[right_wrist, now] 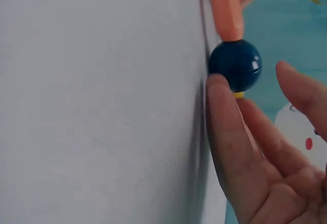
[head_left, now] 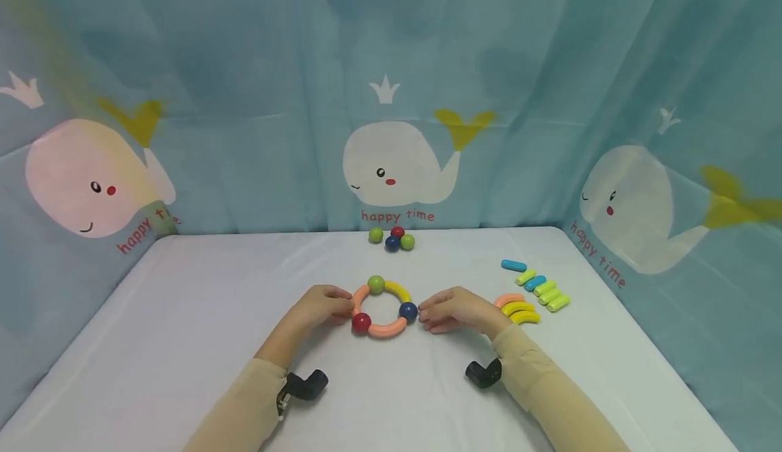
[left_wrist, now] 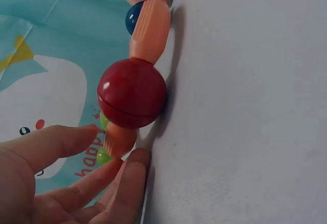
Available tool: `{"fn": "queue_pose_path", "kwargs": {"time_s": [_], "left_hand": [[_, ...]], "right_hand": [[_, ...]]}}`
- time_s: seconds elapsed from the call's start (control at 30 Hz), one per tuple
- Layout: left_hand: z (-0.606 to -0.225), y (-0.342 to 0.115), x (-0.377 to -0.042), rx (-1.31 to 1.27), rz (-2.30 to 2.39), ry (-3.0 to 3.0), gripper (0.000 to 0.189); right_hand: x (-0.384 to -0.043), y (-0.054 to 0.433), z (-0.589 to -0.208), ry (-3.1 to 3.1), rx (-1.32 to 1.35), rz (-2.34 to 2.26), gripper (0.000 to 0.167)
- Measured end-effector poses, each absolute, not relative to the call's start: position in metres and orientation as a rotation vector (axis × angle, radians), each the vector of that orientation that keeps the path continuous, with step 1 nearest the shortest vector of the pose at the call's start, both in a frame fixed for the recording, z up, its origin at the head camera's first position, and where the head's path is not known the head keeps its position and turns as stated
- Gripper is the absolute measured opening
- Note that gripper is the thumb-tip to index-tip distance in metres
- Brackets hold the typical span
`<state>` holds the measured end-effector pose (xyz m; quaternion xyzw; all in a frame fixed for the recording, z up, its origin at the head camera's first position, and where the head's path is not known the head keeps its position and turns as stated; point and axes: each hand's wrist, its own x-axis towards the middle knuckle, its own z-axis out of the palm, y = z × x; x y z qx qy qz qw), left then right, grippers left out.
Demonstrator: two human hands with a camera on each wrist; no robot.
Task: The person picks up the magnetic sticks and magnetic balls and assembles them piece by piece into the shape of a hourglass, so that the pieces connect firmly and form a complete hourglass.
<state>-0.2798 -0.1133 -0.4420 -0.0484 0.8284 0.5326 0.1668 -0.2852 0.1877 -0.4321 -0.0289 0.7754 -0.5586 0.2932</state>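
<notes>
A ring of toy building pieces lies flat on the white table: a red ball (head_left: pixel 361 323), a green ball (head_left: pixel 375 284) and a blue ball (head_left: pixel 408 311), joined by two orange curved rods (head_left: pixel 387 330) and one yellow curved rod (head_left: pixel 398 291). At the ring's left side is my left hand (head_left: pixel 324 305), its fingertips right at the left orange curved rod (left_wrist: pixel 120 140) and its thumb apart from it. My right hand (head_left: pixel 455 309) is on the other side, with loosely extended fingers at the blue ball (right_wrist: pixel 235 65) and the thumb held away.
Several loose balls (head_left: pixel 392 243) in green, red and blue sit near the table's back edge. To the right lie spare curved rods (head_left: pixel 518 307) and a row of short straight rods (head_left: pixel 546 288) in blue and yellow-green. A whale-print curtain (head_left: pixel 244 167) surrounds the table.
</notes>
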Motion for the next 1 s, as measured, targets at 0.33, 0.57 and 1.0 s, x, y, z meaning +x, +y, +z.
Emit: {"fn": "queue_pose_path", "kwargs": {"time_s": [0.33,0.57,1.0], "left_hand": [[-0.45,-0.114,-0.274,-0.147,1.59,2.338,0.035],[-0.454,-0.109,-0.278,-0.173,1.628,2.343,0.033],[-0.456,-0.108,-0.275,-0.176,1.635,2.374,0.034]], "right_hand": [[-0.266,0.249,-0.413,2.253,0.051,-1.779,0.057],[-0.254,0.315,-0.398,2.29,0.275,-1.903,0.07],[-0.25,0.376,-0.417,2.226,0.6,-1.902,0.076]]}}
